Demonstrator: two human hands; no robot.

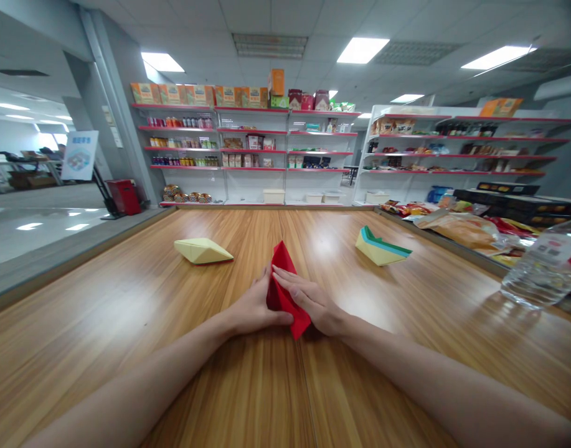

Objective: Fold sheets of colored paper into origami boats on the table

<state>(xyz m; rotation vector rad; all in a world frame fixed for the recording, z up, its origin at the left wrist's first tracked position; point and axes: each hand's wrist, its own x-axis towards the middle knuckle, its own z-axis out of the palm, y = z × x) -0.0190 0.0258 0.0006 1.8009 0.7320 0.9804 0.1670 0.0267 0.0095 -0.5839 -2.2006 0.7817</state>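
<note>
In the centre of the frame, a bright red, pointed, folded-paper piece [284, 303] is between the two hands above a brown wood-grain table [140, 305]. Its long axis runs nearly upright in the picture, leaning slightly: one tip points to the top and a little left, the other to the bottom and a little right.

The left hand [253, 309] grips its left side, thumb across the lower part, fingers partly hidden behind. The right hand [316, 305] lays nearly straight fingers, close together, against its upper right; whether they pinch it I cannot tell.

At centre left, a pale yellow, boat-shaped folded paper [202, 251] lies lengthwise across the frame; at centre right sits a yellow, blue and green paper boat [382, 247].
</note>
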